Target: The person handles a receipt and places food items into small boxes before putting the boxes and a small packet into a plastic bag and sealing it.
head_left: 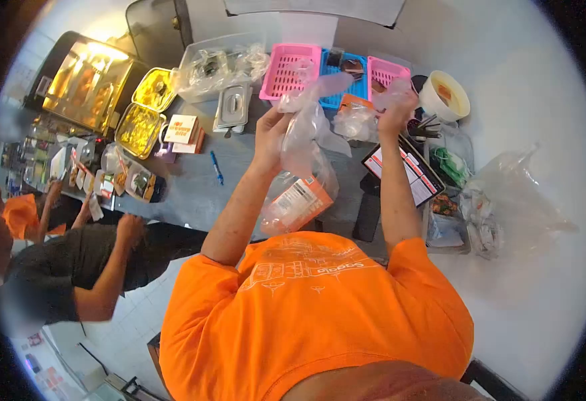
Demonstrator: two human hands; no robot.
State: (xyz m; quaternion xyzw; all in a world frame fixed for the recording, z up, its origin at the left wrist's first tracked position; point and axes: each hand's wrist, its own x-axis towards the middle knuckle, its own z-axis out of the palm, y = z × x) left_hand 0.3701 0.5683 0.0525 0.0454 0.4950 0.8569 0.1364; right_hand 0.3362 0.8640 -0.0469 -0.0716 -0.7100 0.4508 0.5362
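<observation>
My left hand (273, 137) is closed on a clear plastic bag (306, 134), which hangs down over the near edge of the table. In the lower part of that bag shows an orange and white packet (300, 202) with a printed label. Farther right, my right hand (398, 115) is raised, its fingers closed on a piece of thin clear plastic (392, 95). Between my hands lies a crumpled clear plastic bundle (356, 122), in front of the blue basket (331, 100).
Pink baskets (273, 73) and a clear bin (193, 83) line the back. A white tub (463, 100), a black-framed printed card (406, 177) and a dark phone-like slab (368, 217) are at right. A blue pen (216, 168) lies left. Other people (59, 281) work at left.
</observation>
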